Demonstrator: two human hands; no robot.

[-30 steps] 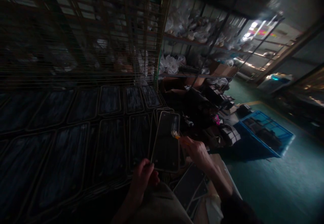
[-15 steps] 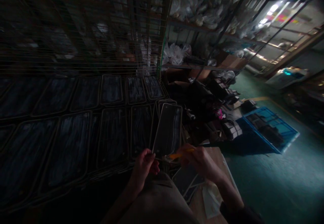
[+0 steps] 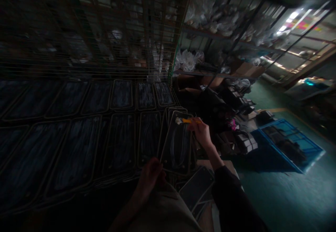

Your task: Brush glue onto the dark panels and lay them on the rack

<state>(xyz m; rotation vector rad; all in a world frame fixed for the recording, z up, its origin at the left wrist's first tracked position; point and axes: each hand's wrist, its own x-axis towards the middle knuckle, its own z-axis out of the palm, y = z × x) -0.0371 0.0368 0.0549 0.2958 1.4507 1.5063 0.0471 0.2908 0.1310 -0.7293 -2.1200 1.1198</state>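
In the head view, we begin with the containers. At the right, a blue crate (image 3: 273,157) stands open on the green floor (image 3: 312,193), and in it we see some dark pieces (image 3: 285,144), too dim to name. On the shelves behind are many clear plastic bags (image 3: 189,60); what they contain is unclear to us. A cardboard box (image 3: 246,69) is also there.

The brush (image 3: 187,120) is in the right hand (image 3: 201,130), whose fingers are closed around its yellow handle. Its long axis goes almost straight across the view, and the pale bristles point to the left, at the far part of the dark panel (image 3: 175,148). This panel lies on other panels, at the right end of the rows (image 3: 119,142); its long side runs away from us, the far end leaning slightly right. Whitish streaks mark its middle.

The left hand (image 3: 151,174) is at the panel's near left corner with fingers bent; whether they pinch it, we cannot tell in this darkness. More loose panels (image 3: 196,186) lie at the lower right.
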